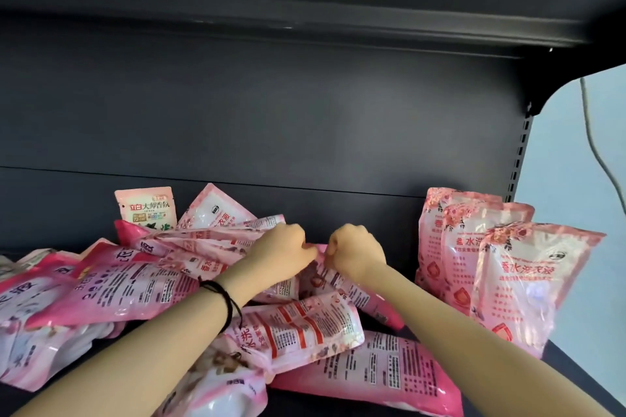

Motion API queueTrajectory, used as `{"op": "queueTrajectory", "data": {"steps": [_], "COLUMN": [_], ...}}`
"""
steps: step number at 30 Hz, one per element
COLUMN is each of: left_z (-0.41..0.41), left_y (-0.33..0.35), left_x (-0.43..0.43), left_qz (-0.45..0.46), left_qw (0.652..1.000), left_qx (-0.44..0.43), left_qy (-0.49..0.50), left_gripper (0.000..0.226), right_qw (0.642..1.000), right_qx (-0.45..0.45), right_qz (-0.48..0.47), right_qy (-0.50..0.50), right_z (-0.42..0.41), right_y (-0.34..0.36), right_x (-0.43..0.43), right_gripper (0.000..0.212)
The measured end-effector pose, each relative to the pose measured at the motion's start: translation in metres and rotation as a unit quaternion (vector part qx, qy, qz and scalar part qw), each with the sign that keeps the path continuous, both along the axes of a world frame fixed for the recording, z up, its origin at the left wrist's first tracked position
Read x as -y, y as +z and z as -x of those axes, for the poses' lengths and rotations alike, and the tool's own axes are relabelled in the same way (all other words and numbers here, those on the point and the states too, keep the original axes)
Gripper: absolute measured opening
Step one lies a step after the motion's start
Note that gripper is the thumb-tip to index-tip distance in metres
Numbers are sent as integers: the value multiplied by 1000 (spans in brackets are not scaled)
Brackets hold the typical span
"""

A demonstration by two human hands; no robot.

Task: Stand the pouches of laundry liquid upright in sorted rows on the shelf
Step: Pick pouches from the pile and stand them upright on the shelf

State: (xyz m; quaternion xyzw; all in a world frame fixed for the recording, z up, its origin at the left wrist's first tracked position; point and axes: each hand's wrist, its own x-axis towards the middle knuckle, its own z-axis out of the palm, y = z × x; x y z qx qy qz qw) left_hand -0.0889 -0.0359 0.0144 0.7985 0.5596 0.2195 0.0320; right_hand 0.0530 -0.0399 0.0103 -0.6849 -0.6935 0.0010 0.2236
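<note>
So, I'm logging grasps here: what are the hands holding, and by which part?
Both pinch the same pink pouch: the left hand and the right hand grip its far edge, side by side.

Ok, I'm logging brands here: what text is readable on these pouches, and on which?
"立白 大师香氛": small upright pouch at the back.
"香水洗衣液": front pouch of the upright row on the right.
Small print on the lying pouches: too blurred to read.

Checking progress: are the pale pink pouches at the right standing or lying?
Standing: three pale pink pouches sit upright in a row, tops up.
</note>
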Motion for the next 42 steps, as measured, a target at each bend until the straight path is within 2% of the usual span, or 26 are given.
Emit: {"op": "queueTrajectory", "data": {"steps": [3,6,8,10,11,13,15,16,18,22,25,27,28,35,37,39,42], "left_z": [-12,-25,-33,-38,-39,-39,-38,-38,-38,-34,-31,-32,-33,-28,-27,-26,-28], "left_y": [8,10,9,7,7,7,8,9,14,25,26,25,24,22,26,36,63], "left_x": [1,-1,-5,-6,-6,-5,-2,-2,-4,-11,-7,-6,-6,-4,1,8,19], "left_qz": [124,253,263,264,275,308,319,315,296,257,285,295,295,235,213,175,125], "left_qw": [987,923,886,865,851,815,788,782,776,791,776,754,748,774,778,790,786], "left_qx": [105,289,382,426,446,488,523,534,550,535,524,542,548,555,557,550,562], "left_qy": [1,-7,-14,-23,-32,-45,-58,-68,-91,-147,-205,-226,-231,-193,-199,-207,-225], "left_gripper": [50,53,42,28,22,16,7,3,5,16,16,18,18,14,13,13,13], "right_qw": [998,993,991,986,982,959,924,913,905,894,821,777,773,844,852,858,856], "right_qx": [-48,-71,-65,-79,-111,-233,-345,-372,-399,-445,-557,-604,-606,-475,-442,-416,-401], "right_qz": [-46,-86,-101,-100,-93,-99,-152,-167,-148,-38,50,56,38,-155,-197,-230,-278], "right_qy": [-6,27,63,105,123,124,65,34,11,38,112,166,187,195,200,194,172], "right_z": [-13,-21,-24,-30,-35,-51,-72,-81,-91,-94,-94,-94,-93,-80,-78,-76,-77], "right_y": [4,1,-3,-4,-3,1,4,6,9,12,12,12,13,46,57,67,84], "right_x": [7,18,25,31,32,29,19,12,2,-14,-20,-19,-18,-3,3,12,25], "right_gripper": [8,6,7,17,23,30,29,25,18,41,39,30,29,32,31,42,49]}}
